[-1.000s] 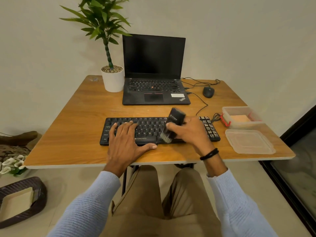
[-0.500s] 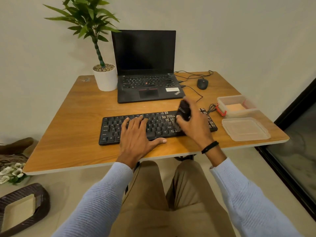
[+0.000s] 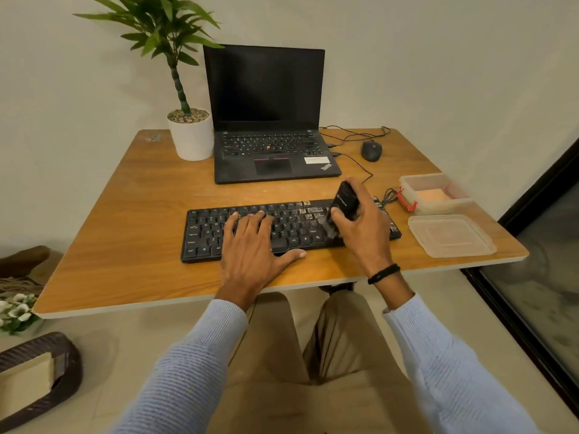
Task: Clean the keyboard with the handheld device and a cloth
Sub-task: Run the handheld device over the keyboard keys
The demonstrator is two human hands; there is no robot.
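Note:
A black keyboard (image 3: 206, 233) lies across the front of the wooden table (image 3: 131, 220). My left hand (image 3: 253, 245) rests flat on its middle keys with straight fingers and the thumb on the front edge. My right hand (image 3: 363, 233) grips a black handheld device (image 3: 344, 200) over the keyboard's right part, its brush end down on the keys. An orange cloth (image 3: 431, 194) lies folded in an open plastic box (image 3: 435, 183) at the right. The keyboard's right end is partly hidden by my right hand.
A black laptop (image 3: 269, 151) stands open behind the keyboard, with a white potted plant (image 3: 191, 136) to its left and a corded mouse (image 3: 371, 151) to its right. The box's lid (image 3: 451, 236) lies near the front right corner. A dark basket (image 3: 40, 377) sits on the floor.
My right hand has carried the device from the keyboard's middle to its right part and keeps brushing there. My left hand has slid a little to the right along the keys.

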